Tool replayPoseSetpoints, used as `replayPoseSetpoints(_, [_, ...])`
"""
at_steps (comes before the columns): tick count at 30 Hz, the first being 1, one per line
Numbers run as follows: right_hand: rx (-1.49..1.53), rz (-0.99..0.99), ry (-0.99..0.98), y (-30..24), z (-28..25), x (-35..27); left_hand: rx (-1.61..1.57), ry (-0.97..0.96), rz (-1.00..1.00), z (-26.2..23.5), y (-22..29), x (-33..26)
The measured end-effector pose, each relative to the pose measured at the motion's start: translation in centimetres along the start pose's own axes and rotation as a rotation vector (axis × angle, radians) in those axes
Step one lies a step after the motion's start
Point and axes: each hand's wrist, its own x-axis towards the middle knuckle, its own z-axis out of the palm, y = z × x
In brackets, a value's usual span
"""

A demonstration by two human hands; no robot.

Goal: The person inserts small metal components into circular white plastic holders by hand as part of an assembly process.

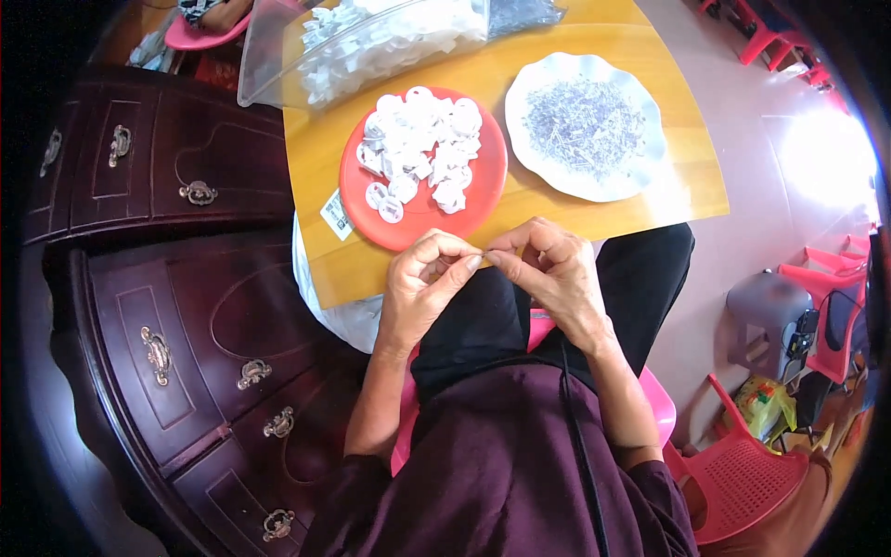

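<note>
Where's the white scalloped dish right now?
In the head view, the white scalloped dish is on the right of the yellow table, just right of the red plate and beyond the right hand.

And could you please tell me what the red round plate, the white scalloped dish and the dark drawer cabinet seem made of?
Red round plate: probably smooth plastic, evenly coloured. White scalloped dish: glossy plastic or glazed ceramic; its shiny fluted rim fits both. Dark drawer cabinet: likely varnished wood, given its moulded panels and glossy highlights.

Tiny piece (484, 254) (colour and shape indistinct) between left grip (419, 290) and right grip (562, 277).
</note>
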Motion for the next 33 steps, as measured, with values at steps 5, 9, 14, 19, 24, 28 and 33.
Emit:
replayPoseSetpoints(5, [0.102,0.157,0.031,0.7,0.4,-0.2,0.225,0.147,0.059,-0.6,0.4,1.0])
replayPoseSetpoints(9, [0.238,0.24,0.095,1.1,0.2,-0.2,0.562,0.344,0.164,-1.3,0.4,2.8])
replayPoseSetpoints(14, [0.278,0.252,0.098,1.1,0.3,-0.5,0.795,0.344,0.188,-1.3,-0.1,3.8])
replayPoseSetpoints(19, [0.232,0.263,0.089,1.2,0.3,-0.5,0.745,0.333,0.185,-1.1,0.0,4.0])
replayPoseSetpoints(24, [0.185,0.125,0.135,1.0,0.6,-0.2,0.758,0.346,0.248,-0.7,0.5,3.3])
replayPoseSetpoints(28, [0.126,-0.243,0.188,0.7,1.3,0.7,0.797,0.29,0.409,-0.2,1.0,2.6])
replayPoseSetpoints(33, [0.146,-0.29,0.13,0.3,2.0,0.8,0.501,0.211,0.404,0.4,0.4,2.1])
